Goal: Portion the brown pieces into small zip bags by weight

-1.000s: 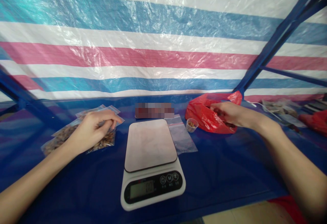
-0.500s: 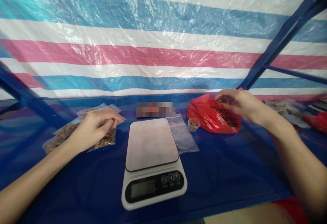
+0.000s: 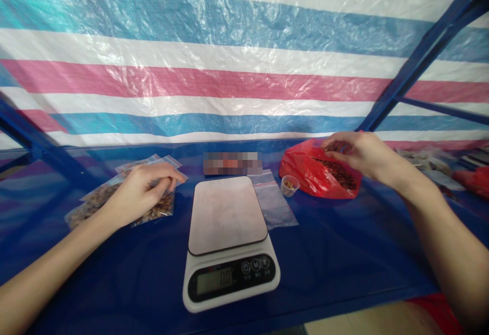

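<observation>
My right hand (image 3: 353, 150) reaches over an open red plastic bag (image 3: 305, 177) filled with small dark brown dried pieces (image 3: 340, 174). Its fingers are closed around a few of those pieces. My left hand (image 3: 147, 187) rests, loosely curled, over several clear zip bags (image 3: 103, 195) of brown dried pieces, and I see nothing held in it. Between my hands stands a white kitchen scale (image 3: 228, 218) with a bare plate; its display reads 0.0. A small clear plastic cup (image 3: 290, 186) with a few light brown pieces sits beside the red bag.
A flat zip bag (image 3: 277, 205) lies partly under the scale's right side. Behind the scale is a blurred-out box (image 3: 232, 164). Blue frame bars (image 3: 412, 60) slant at both sides before a striped tarp (image 3: 229, 85). More bags (image 3: 428, 164) lie at the far right.
My right hand has shifted very slightly over the red bag. My left hand and the scale stay as they were.
</observation>
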`<action>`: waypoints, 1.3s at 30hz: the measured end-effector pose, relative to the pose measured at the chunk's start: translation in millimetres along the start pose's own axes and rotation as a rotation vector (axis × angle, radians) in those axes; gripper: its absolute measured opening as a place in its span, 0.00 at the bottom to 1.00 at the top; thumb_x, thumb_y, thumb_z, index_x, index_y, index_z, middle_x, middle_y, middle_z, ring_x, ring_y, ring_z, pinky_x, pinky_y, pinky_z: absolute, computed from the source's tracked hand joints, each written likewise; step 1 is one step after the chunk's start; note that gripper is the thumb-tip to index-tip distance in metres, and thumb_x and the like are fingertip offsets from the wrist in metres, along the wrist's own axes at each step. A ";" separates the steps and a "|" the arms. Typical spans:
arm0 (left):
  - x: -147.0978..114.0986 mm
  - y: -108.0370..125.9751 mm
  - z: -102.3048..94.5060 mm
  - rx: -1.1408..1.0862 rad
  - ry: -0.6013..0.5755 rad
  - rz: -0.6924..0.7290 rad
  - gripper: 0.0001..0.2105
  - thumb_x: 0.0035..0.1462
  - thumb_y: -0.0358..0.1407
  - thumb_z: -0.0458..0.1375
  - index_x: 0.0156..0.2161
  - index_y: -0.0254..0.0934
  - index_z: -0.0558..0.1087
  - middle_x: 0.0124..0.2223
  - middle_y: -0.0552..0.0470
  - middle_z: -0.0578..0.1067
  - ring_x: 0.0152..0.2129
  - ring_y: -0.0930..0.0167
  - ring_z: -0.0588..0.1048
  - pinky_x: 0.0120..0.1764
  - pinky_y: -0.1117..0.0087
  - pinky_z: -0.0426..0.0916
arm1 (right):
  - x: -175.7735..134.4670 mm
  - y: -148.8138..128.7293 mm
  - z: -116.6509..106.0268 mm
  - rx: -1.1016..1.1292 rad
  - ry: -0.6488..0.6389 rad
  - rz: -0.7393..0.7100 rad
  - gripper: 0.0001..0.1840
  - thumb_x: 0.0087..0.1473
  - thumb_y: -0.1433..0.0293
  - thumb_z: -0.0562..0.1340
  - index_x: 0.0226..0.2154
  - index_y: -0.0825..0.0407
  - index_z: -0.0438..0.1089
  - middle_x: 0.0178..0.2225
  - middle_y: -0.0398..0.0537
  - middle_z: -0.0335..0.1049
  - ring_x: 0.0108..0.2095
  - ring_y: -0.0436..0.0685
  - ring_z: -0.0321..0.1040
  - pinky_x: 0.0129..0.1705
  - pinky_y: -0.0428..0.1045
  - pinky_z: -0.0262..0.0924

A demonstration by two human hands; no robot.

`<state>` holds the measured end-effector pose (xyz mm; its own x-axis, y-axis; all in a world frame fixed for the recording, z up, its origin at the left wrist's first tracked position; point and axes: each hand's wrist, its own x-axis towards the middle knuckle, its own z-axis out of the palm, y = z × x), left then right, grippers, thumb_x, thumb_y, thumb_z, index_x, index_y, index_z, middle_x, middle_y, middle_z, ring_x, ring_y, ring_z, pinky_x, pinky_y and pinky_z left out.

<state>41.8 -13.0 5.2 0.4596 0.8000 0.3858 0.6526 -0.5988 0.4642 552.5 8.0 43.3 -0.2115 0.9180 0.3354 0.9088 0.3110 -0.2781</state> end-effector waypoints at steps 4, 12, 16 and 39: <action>0.5 0.8 -0.8 -0.001 0.001 -0.013 0.16 0.62 0.31 0.51 0.34 0.38 0.83 0.28 0.52 0.79 0.25 0.68 0.78 0.33 0.69 0.70 | -2.3 -5.7 -3.9 0.056 0.064 0.023 0.08 0.55 0.67 0.65 0.38 0.52 0.78 0.35 0.57 0.83 0.33 0.62 0.77 0.39 0.55 0.68; 0.1 -1.2 0.2 -0.002 -0.009 -0.034 0.16 0.61 0.30 0.51 0.36 0.38 0.83 0.28 0.52 0.79 0.26 0.69 0.77 0.35 0.70 0.71 | -9.5 -36.2 -5.8 0.338 0.202 0.041 0.20 0.51 0.53 0.73 0.36 0.53 0.79 0.33 0.54 0.81 0.32 0.58 0.74 0.40 0.55 0.70; -0.3 -0.8 -0.4 0.014 -0.022 -0.053 0.16 0.61 0.30 0.51 0.37 0.37 0.83 0.29 0.53 0.79 0.27 0.70 0.77 0.36 0.71 0.70 | -15.7 -63.1 3.1 0.499 0.093 -0.005 0.20 0.51 0.54 0.76 0.38 0.52 0.81 0.34 0.52 0.82 0.33 0.58 0.76 0.40 0.54 0.72; -2.9 -12.0 3.8 0.029 -0.030 -0.029 0.16 0.66 0.32 0.50 0.38 0.36 0.82 0.31 0.53 0.81 0.29 0.70 0.78 0.37 0.71 0.70 | -19.2 -84.1 34.0 0.350 -0.217 -0.420 0.09 0.67 0.69 0.63 0.41 0.50 0.81 0.40 0.52 0.82 0.39 0.57 0.79 0.43 0.52 0.73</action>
<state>35.0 -8.0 -4.5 0.4581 0.8178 0.3484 0.6825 -0.5747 0.4516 467.9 -27.4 29.6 -0.6302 0.7165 0.2990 0.5663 0.6877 -0.4542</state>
